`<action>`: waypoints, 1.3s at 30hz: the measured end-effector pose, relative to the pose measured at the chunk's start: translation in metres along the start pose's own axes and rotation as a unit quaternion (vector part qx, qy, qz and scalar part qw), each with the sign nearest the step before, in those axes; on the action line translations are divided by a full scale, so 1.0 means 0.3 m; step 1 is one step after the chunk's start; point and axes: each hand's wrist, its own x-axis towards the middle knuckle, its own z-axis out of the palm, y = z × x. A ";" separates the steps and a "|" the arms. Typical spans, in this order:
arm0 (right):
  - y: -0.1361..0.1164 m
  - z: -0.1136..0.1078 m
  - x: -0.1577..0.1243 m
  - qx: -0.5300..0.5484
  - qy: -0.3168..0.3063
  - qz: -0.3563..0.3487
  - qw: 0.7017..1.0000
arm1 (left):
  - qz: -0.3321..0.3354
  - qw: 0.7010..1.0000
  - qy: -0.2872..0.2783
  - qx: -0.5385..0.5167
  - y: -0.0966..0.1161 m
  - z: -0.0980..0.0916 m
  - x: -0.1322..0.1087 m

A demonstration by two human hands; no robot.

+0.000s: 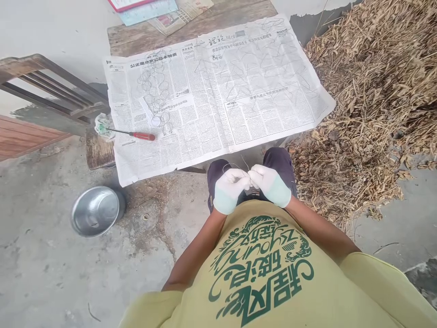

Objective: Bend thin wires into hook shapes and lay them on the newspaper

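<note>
Both my hands wear white gloves and meet over my knees, just below the table edge. My left hand [229, 190] and my right hand [271, 184] are closed in pinches on a thin bent wire [239, 166] held between them. Its ends stick up above the fingers. On the table a spread newspaper [218, 98] carries several bent wire pieces, looped ones [156, 86] at the left and angular ones [259, 64] at the right.
A red-handled screwdriver [134, 135] lies at the newspaper's left edge beside a crumpled wrapper [101, 126]. A metal bowl [96, 211] sits on the concrete floor at left. A heap of dry plant stalks [372, 100] fills the right. A wooden bench frame [51, 86] stands at left.
</note>
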 end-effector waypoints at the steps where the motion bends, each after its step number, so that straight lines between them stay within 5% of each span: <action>1: -0.005 0.002 -0.001 0.012 0.004 0.003 1.000 | 0.008 1.000 -0.001 -0.024 -0.003 -0.003 0.006; 6: -0.014 -0.007 -0.005 0.044 0.006 -0.035 0.998 | 0.010 0.993 -0.040 -0.110 -0.002 -0.019 0.032; 12: -0.011 -0.018 0.014 -0.135 0.013 -0.016 0.991 | 0.006 0.996 -0.061 -0.058 -0.014 -0.030 0.029; 22: -0.012 0.016 0.026 -0.268 0.062 -0.067 0.959 | 0.049 0.986 0.048 0.150 0.032 0.005 -0.012; 29: 0.016 -0.030 0.035 -0.384 0.014 -0.156 0.910 | 0.040 0.998 -0.048 0.026 0.036 -0.103 -0.002; 33: 0.028 -0.037 0.034 -0.418 -0.028 -0.180 0.890 | 0.016 0.999 0.015 0.034 0.082 -0.148 -0.002; 39: 0.047 -0.026 0.026 -0.439 -0.078 -0.239 0.863 | -0.024 0.990 0.053 0.130 0.153 -0.110 -0.010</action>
